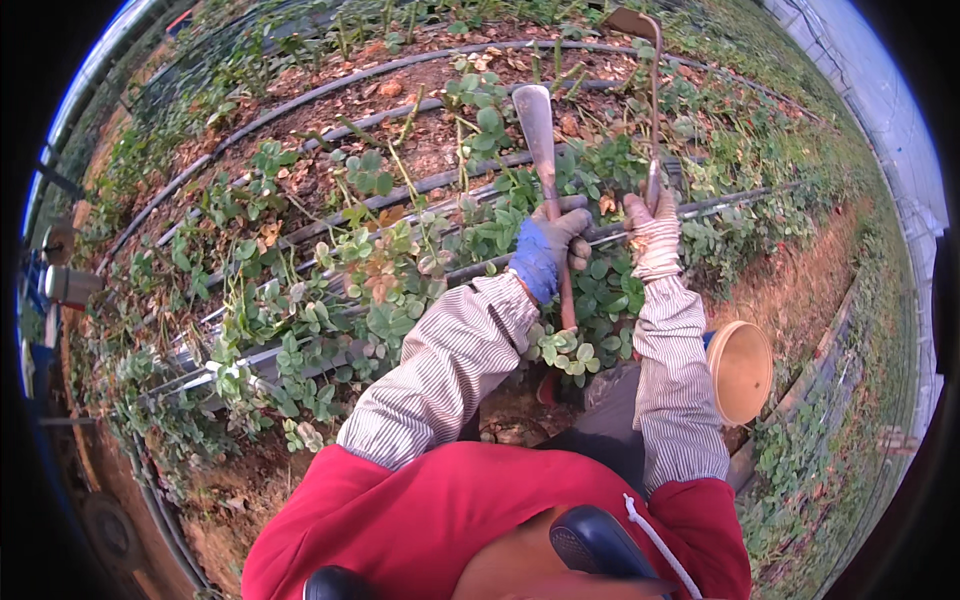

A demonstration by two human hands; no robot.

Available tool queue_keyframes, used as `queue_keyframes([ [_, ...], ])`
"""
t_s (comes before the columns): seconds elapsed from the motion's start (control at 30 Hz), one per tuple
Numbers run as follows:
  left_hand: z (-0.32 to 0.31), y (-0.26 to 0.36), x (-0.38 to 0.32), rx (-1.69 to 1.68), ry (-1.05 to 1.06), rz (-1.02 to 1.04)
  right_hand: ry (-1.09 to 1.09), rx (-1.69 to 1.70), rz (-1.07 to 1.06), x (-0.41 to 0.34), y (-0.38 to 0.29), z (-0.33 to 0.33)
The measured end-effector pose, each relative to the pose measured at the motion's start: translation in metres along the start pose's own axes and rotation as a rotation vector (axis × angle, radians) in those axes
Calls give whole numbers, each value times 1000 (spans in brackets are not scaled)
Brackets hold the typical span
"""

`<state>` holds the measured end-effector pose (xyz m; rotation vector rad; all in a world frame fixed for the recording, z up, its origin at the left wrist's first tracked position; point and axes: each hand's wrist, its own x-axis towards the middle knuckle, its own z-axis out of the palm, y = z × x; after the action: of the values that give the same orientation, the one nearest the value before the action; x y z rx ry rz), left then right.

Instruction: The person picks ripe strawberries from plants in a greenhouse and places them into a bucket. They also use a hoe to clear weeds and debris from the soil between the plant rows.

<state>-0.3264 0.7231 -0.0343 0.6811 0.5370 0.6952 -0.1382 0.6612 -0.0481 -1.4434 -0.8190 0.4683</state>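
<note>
My left hand (553, 241), in a grey glove with blue wrapping at the wrist, grips the wooden handle of a long-bladed hand trowel (535, 120). The blade points up and away, and the handle's end hangs down over the leaves. My right hand (652, 229), in a pale glove, is closed round the handle of a hand hoe (655, 82), whose thin metal neck rises to a bent blade at the top. Both hands are over leafy rose-like plants (487, 232), side by side but apart. The fingertips of my right hand are partly hidden.
Grey irrigation pipes (300, 109) run across the soil bed among cut stems. A tan bucket (741, 373) stands beside my right forearm. A whitish cylindrical container (73, 287) is at the far left. Greenhouse plastic sheeting (874, 82) lines the right side.
</note>
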Motion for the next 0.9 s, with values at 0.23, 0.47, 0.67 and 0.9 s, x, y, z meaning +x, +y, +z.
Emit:
queue_keyframes([
  [0.23,13,-50,-9,1,-191,42,210,-376,215,-179,-4,21],
  [0.47,31,-104,-74,106,-428,-218,90,-612,233,-270,-43,-21],
  [0.67,7,-111,-142,193,-425,-244,-67,-553,-7,-338,-86,-90],
  [0.9,36,-89,-195,189,-508,-273,695,-184,21,-412,-34,-193],
])
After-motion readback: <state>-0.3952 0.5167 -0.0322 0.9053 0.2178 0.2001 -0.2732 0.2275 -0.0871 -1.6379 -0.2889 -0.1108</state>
